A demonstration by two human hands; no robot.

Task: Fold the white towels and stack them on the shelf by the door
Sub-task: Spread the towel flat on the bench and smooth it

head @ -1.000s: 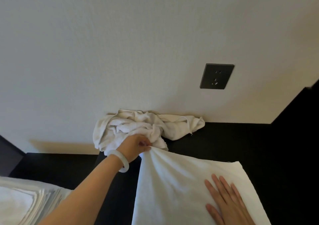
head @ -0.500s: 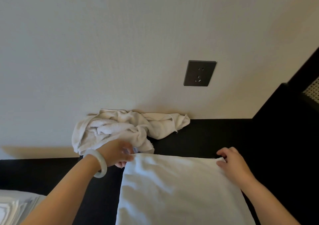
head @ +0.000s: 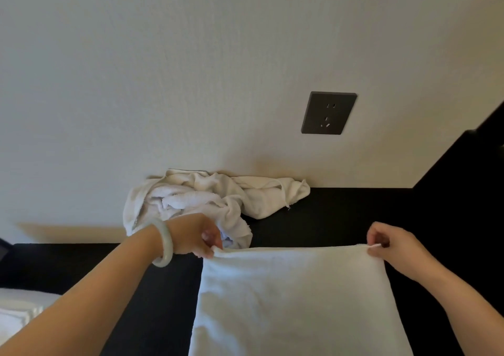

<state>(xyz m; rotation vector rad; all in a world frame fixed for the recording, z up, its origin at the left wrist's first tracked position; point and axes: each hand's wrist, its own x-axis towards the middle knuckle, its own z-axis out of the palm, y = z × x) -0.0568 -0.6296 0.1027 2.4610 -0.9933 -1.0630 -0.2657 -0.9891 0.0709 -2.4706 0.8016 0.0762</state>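
Observation:
A white towel lies spread flat on the black surface in front of me. My left hand, with a pale bangle on the wrist, pinches the towel's far left corner. My right hand pinches its far right corner, so the far edge runs straight between them. Behind my left hand a crumpled heap of white towels sits against the wall.
A stack of folded white towels shows at the lower left edge. A dark wall socket sits on the cream wall above the heap. A black upright panel closes off the right side.
My right hand left the towel's flat face and took hold of the far right corner. My left hand kept the far left corner, and the far edge now runs straight.

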